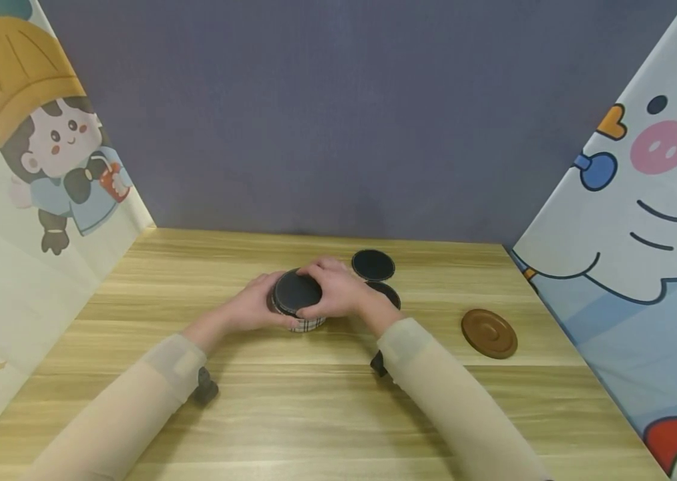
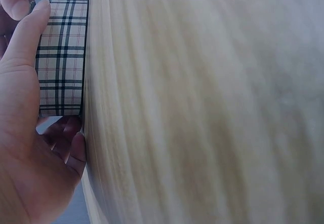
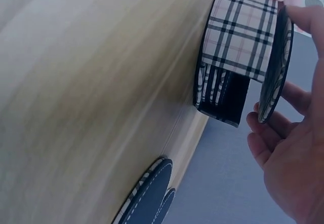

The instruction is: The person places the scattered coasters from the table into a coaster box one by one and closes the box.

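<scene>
a small round holder with a black and white checked side [image 1: 305, 323] is stood on the light wooden table [image 1: 326, 407], near the middle. it is held on its left side by the left hand [image 1: 252, 306], with thumb and fingers curled around it. a dark round coaster [image 1: 296, 292] is pinched at its edge by the right hand [image 1: 338, 288] and is held tilted at the holder's top. two more dark round coasters [image 1: 373, 264] are laid just behind the right hand. a brown round mat [image 1: 489, 333] is laid well apart to the right.
</scene>
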Available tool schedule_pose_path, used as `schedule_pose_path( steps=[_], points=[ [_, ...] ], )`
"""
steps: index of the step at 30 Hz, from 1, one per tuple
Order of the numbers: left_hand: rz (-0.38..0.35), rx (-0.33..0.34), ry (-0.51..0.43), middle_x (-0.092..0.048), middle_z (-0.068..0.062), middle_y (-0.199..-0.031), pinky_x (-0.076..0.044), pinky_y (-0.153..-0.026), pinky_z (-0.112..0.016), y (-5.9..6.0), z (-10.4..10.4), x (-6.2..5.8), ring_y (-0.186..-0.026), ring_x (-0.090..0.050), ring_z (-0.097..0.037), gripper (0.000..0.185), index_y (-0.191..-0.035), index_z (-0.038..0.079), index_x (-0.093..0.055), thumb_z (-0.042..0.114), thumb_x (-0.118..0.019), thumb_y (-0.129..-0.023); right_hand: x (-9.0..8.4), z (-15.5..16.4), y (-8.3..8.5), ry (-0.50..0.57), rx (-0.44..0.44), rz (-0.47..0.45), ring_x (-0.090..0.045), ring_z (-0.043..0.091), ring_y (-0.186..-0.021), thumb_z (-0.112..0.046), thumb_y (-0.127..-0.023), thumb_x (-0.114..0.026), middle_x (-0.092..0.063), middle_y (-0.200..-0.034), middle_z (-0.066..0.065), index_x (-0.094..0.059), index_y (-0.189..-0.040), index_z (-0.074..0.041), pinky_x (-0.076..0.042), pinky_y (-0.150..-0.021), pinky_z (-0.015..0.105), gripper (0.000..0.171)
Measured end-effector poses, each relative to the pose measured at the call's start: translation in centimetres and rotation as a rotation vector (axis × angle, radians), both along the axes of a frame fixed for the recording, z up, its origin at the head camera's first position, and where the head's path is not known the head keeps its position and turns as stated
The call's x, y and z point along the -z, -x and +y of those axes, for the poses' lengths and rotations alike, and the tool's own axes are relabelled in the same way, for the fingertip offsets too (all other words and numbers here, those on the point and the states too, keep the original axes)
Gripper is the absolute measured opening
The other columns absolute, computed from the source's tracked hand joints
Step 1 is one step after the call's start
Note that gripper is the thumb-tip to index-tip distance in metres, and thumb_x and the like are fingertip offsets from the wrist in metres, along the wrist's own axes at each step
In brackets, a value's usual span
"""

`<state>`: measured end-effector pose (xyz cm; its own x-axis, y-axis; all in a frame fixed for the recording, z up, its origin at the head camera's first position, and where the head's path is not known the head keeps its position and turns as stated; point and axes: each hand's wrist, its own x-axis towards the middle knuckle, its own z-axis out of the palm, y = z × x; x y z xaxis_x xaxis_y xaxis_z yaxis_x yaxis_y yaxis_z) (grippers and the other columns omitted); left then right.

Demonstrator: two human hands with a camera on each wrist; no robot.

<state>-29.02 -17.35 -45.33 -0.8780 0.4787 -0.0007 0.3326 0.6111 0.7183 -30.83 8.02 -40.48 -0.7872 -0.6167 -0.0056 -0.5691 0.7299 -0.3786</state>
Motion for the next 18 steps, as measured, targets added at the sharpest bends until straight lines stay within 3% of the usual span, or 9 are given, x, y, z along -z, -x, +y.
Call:
schedule_pose_path(
  steps=[10,18],
  points=[
    [-0.026,0.001,0.008,-0.052,-0.01,-0.155,-0.05,-0.115,-0.062,-0.1,-0.1,-0.2,-0.14,-0.052,-0.033,0.107,-0.167,0.029,-0.04,0.062,-0.094,-0.081,0.3,-0.2,0.0,-0.011,-0.047,-0.009,-0.044,0.033,-0.151,-0.057,-0.087,-0.086,-0.047,-0.163,0.01,-0.053,-0.161,-0.021,-0.038,-0.127,0.056,0.089],
    [-0.008,-0.022,0.039,-0.049,-0.016,-0.162,-0.046,-0.121,-0.065,-0.2,0.1,-0.4,-0.146,-0.05,-0.038,0.117,-0.17,0.02,-0.035,0.063,-0.094,-0.08,0.0,0.9,-0.1,0.013,-0.019,-0.065,-0.038,0.035,-0.16,-0.063,-0.089,-0.083,-0.042,-0.17,0.008,-0.048,-0.164,-0.025,-0.041,-0.128,0.059,0.091]
  ],
)
